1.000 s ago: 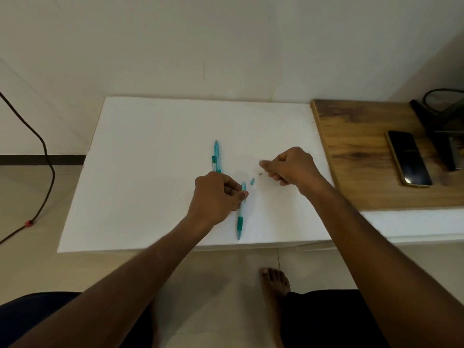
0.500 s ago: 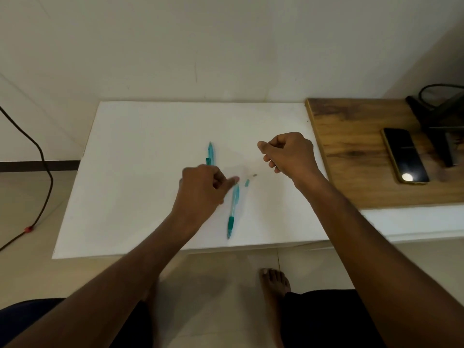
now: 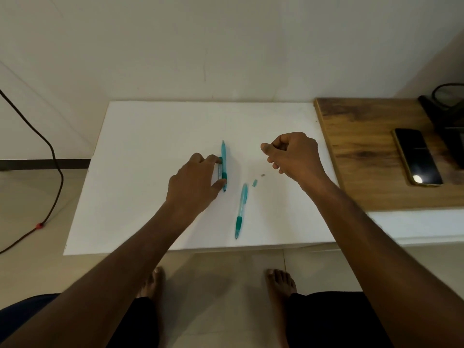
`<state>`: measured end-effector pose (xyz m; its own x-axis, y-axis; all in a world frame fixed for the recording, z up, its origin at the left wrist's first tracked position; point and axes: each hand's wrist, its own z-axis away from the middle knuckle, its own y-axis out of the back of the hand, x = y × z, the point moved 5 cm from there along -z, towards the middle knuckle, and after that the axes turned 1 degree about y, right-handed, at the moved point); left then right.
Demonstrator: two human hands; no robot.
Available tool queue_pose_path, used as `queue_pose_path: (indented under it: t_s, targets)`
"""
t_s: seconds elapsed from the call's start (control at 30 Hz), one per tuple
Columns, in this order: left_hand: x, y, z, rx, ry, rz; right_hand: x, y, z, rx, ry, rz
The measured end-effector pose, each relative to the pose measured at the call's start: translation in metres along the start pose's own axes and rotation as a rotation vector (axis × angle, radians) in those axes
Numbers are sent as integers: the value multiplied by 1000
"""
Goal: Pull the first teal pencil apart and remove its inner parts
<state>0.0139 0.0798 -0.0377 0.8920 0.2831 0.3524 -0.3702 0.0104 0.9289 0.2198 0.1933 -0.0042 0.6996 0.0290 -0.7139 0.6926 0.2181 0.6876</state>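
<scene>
1. Since the earlier frames, left hand (image 3: 194, 183) moved away from the near pen (image 3: 241, 211) and up to the far pen (image 3: 223, 165), at about 11 o'clock from the near one.
2. Left hand now with fingertips and thumb touching the far pen along its left side, fingers bent around it, pen lying flat on the white desk (image 3: 140, 172).
3. Right hand (image 3: 292, 155) raised a little since before, at 2 o'clock from the near pen, above the desk, fingers curled together; cannot tell if something small is pinched inside.
4. Near pen lying alone on the desk, dark grip and tip toward the front edge, touched by no hand.
5. Small teal cap (image 3: 254, 182) just beside the upper end of the near pen, at 1 o'clock from it; tiny grey piece (image 3: 263, 175) near it, further to 2 o'clock.
6. Wooden board (image 3: 364, 151) at 3 o'clock, touching the right side of the desk, with a black phone (image 3: 416, 159) flat on it.
7. Dark cable (image 3: 54, 156) at 9 o'clock, hanging down to the floor.
8. Two bare feet on the floor tiles at 6 o'clock.
</scene>
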Motion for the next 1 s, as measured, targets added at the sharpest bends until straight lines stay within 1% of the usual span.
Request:
queue_pose_path:
  t_s: [0.23,0.4,0.53,0.63,0.73,0.8,0.87,0.93,1.0]
  targets:
    - [-3,-3,-1,12,-46,-103,-1,-1,1,-7,1,2]
    - [-10,3,-4,20,5,26,-2,1,2,6,20,17]
    - [-9,4,-1,46,44,37,-4,-2,2,-5,46,48]
    - [-14,6,-1,27,115,80,-6,-6,3,-21,57,63]
    - [-20,8,-5,-11,133,240,-9,-11,7,-78,37,-5]
    - [-17,12,-5,-18,99,408,-14,-17,12,-151,25,-125]
    - [-12,13,-4,-41,70,529,-21,-26,17,-240,31,-216]
    - [-6,12,-2,-65,57,576,-28,-38,23,-320,49,-248]
    - [-3,11,-2,-84,70,604,-30,-45,27,-346,74,-238]
